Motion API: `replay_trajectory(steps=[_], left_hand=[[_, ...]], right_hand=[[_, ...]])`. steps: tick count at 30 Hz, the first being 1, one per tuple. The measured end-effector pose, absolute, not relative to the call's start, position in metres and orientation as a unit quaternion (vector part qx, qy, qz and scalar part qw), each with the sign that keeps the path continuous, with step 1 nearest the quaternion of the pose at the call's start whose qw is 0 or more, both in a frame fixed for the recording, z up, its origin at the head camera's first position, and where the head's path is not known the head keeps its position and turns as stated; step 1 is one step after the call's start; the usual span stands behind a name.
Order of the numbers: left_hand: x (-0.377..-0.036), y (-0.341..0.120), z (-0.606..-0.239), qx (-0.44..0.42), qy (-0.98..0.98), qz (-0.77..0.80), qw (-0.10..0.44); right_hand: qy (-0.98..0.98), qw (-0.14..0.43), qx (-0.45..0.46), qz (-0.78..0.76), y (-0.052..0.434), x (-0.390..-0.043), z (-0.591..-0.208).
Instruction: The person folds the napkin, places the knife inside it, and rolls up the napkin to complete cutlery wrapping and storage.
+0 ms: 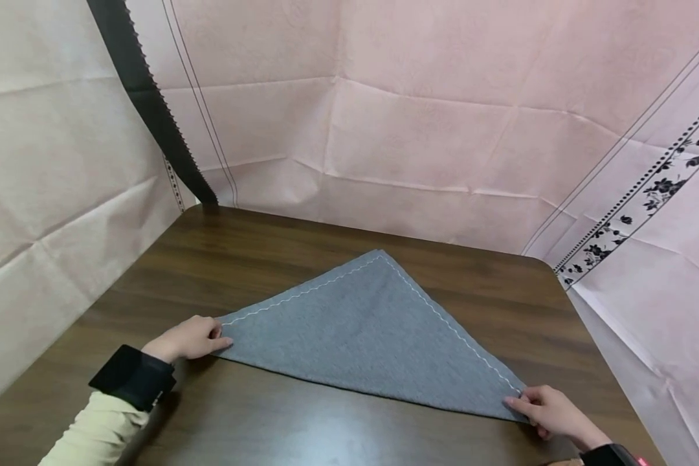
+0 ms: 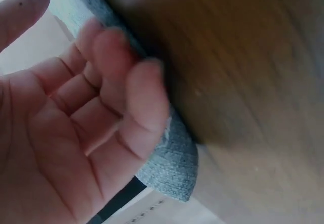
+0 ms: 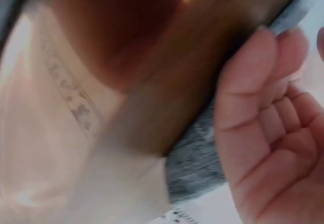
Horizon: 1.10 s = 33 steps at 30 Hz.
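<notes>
A grey cloth (image 1: 349, 330) with pale wavy stitching along two edges lies on the table as a triangle, its point away from me. At its left corner is my left hand (image 1: 191, 336); in the left wrist view the loosely curved fingers (image 2: 144, 102) rest at the dark folded edge, with the thumb apart from them. My right hand (image 1: 553, 411) pinches the cloth near its right corner, thumb on top. The right wrist view shows this corner, a grey flap (image 3: 195, 168), past the bent fingers.
The brown wooden table (image 1: 256, 408) has rounded far corners. Pale pink sheeting (image 1: 413, 129) hangs behind it and at both sides, with a black strip (image 1: 151, 103) at the left and a floral band (image 1: 646, 200) at the right. A black band (image 1: 133, 378) wraps the left wrist.
</notes>
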<state>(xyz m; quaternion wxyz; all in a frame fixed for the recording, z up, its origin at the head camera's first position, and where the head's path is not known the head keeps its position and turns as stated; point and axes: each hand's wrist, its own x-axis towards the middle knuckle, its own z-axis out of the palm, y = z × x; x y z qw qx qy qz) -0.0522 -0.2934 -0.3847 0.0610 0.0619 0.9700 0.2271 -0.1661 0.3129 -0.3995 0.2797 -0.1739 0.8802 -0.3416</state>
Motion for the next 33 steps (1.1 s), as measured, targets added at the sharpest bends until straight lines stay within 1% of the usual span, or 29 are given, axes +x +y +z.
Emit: replay_trajectory(steps=[2, 6, 13, 15, 16, 19, 21, 22, 26, 28, 33], left_hand=[[-0.056, -0.296, -0.386, 0.063, 0.968, 0.236, 0.064], [-0.059, -0.295, -0.388, 0.057, 0.967, 0.236, 0.078], [-0.053, -0.287, -0.389, 0.047, 0.972, 0.208, 0.100], [-0.052, -0.284, -0.388, 0.046, 0.974, 0.197, 0.099], [-0.052, -0.282, -0.388, 0.045, 0.976, 0.191, 0.097], [-0.051, -0.275, -0.385, 0.048, 0.980, 0.175, 0.081], [-0.051, -0.269, -0.383, 0.057, 0.982, 0.170, 0.067], [-0.051, -0.266, -0.382, 0.065, 0.982, 0.167, 0.059], [-0.055, -0.248, -0.379, 0.102, 0.981, 0.163, 0.031], [-0.059, -0.237, -0.378, 0.119, 0.980, 0.158, 0.020], [-0.070, -0.207, -0.379, 0.163, 0.977, 0.135, -0.010]], right_hand=[[0.873, 0.290, -0.154, -0.359, 0.317, -0.166, -0.401], [0.877, 0.288, -0.144, -0.356, 0.321, -0.167, -0.403], [0.902, 0.250, -0.160, -0.314, 0.323, -0.162, -0.402], [0.907, 0.222, -0.186, -0.305, 0.325, -0.157, -0.400], [0.912, 0.192, -0.209, -0.295, 0.327, -0.154, -0.400], [0.923, 0.080, -0.276, -0.255, 0.338, -0.144, -0.399], [0.927, 0.014, -0.299, -0.224, 0.350, -0.138, -0.399], [0.931, -0.007, -0.304, -0.204, 0.357, -0.136, -0.399], [0.945, 0.012, -0.297, -0.138, 0.385, -0.133, -0.400], [0.939, 0.009, -0.319, -0.125, 0.397, -0.133, -0.405], [0.856, -0.061, -0.474, -0.199, 0.423, -0.146, -0.423]])
